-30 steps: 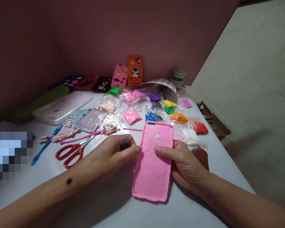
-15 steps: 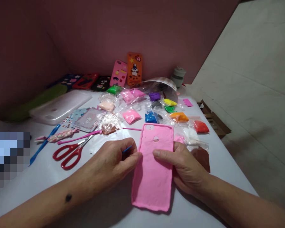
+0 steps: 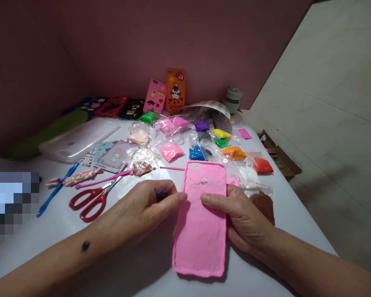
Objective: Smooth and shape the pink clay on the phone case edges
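A pink clay-covered phone case [image 3: 200,235] is held above the white table, with a camera cutout at its upper left and a round hole below that. My right hand [image 3: 244,214] grips its right side, thumb flat on the face and fingers behind. My left hand [image 3: 156,204] is closed around a thin blue tool [image 3: 162,190], mostly hidden by the fingers. The left thumb tip touches the case's left edge. Just left of that hand lie red-handled scissors [image 3: 94,202], and beyond them a long pink modelling tool [image 3: 103,179].
Bags of coloured clay, such as blue [image 3: 197,152], orange [image 3: 234,153] and red [image 3: 262,165], spread behind the case. Decorated phone cases [image 3: 175,88] lean on the pink wall. A clear case [image 3: 80,138] and a blue tool [image 3: 58,189] lie left. The table's right edge borders the floor.
My left thumb has straightened and shifted slightly up and right along the case's left edge. The case has moved a little to the right, still in my right hand.
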Demonstrator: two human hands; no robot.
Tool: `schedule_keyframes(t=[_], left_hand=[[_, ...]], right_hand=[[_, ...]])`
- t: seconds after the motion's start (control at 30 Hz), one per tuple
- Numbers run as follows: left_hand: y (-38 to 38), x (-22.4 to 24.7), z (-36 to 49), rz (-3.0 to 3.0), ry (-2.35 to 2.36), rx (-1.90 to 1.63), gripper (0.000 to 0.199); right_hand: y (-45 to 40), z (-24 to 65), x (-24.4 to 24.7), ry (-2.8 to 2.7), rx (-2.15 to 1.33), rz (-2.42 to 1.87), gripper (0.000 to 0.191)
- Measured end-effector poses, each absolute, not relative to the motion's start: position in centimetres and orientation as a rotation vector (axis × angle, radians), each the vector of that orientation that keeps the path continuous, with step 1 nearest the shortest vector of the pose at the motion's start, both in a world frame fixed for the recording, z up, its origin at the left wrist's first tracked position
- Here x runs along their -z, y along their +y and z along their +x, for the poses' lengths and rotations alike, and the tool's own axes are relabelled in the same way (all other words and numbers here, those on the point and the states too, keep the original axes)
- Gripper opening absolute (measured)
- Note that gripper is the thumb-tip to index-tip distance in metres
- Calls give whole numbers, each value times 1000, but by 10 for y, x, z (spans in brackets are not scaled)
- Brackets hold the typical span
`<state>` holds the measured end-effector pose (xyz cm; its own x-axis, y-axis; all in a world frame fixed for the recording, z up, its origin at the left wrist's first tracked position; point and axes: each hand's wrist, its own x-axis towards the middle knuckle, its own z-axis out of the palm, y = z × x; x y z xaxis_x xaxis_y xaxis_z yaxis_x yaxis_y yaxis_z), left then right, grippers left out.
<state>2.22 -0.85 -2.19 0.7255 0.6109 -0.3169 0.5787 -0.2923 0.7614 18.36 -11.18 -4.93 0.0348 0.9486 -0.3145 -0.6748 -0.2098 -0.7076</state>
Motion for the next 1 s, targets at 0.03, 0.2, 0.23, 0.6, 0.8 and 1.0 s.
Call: schedule_keyframes(t=[0.03,0.2,0.23,0.6,0.8,1.0], left_hand=[[-8,20,22,1946,929,-62,41],[-8,16,22,1560,951,-91,37],[-8,17,22,1433,904,-78,36],[-8,29,21,1024,655,-41,27],[-10,28,21,1055,671,-60,26],[-8,28,21,985,625,-43,22]], right_hand=[[-112,184,50,-404,-1560,-898,26],[-111,185,50,-398,-1565,-872,28],[-111,185,50,-390,-1562,-870,29],[-108,187,47,-337,-1606,-869,34],[-110,186,45,-290,-1611,-873,36],[-109,185,46,-296,-1605,-842,33]])
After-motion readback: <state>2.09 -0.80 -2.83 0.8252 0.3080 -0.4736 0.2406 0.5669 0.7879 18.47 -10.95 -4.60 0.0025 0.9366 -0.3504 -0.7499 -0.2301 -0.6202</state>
